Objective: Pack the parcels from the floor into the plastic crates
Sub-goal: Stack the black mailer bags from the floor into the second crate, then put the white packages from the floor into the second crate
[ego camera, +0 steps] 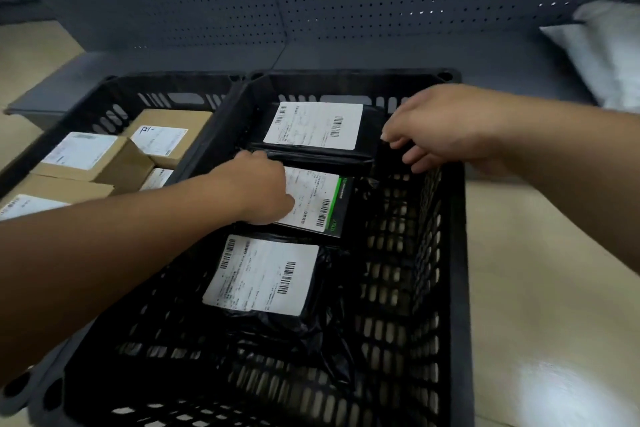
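The right black plastic crate (453, 253) holds three black parcels with white labels in a row. My left hand (258, 184) lies on the left part of the middle parcel (320, 203); its fingers curl over the far edge and the thumb rests on the label. My right hand (440, 128) hovers over the crate's far right corner with loosely bent fingers, fingertips at the right edge of the far parcel (313, 125), holding nothing. The near parcel (263, 276) lies untouched.
A second black crate (114, 90) on the left holds several brown cardboard boxes (104, 156) with labels. A dark perforated shelf panel (311, 3) stands behind both crates. A grey-white bag (602, 48) lies at the far right. Pale floor (540, 288) lies right of the crates.
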`<state>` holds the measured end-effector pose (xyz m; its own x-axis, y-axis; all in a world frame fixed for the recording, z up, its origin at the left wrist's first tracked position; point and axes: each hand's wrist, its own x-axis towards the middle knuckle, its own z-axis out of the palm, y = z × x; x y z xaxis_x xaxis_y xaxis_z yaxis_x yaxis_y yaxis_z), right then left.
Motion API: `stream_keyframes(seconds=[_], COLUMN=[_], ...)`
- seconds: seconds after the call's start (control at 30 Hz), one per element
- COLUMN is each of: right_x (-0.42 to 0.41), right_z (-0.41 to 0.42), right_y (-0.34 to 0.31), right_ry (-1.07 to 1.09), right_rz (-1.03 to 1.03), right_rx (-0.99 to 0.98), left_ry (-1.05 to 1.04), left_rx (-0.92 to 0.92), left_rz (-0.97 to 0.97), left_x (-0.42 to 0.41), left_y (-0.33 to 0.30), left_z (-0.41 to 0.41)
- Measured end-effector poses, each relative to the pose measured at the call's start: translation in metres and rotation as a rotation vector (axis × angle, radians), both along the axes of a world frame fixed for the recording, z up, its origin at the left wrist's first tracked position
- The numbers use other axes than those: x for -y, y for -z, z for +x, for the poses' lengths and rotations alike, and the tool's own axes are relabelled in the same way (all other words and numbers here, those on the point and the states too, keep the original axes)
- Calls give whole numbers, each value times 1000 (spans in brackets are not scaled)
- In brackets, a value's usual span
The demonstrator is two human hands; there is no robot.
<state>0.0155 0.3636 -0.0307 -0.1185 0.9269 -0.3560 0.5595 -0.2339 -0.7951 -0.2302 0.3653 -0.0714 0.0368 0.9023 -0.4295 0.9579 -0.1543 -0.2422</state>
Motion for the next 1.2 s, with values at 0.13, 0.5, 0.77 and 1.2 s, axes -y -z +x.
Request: stream_keyframes(seconds=[0.13, 0.5, 0.77, 1.2], right_x=[6, 36, 53, 110], right_z=[34, 124, 224, 405], right_y=[-17, -29, -9, 66], right_ry=[63, 51, 24, 382], right_rz=[100, 193, 29, -326], right_rx=[39, 465, 720, 704], left_ry=[60, 310, 391, 275], left_rx=[139, 480, 481, 556], left_rz=[133, 357, 311, 46], left_x=[-1, 10, 14, 40], left_y=[-29, -65, -61, 6], left_z=[38, 165, 250, 396])
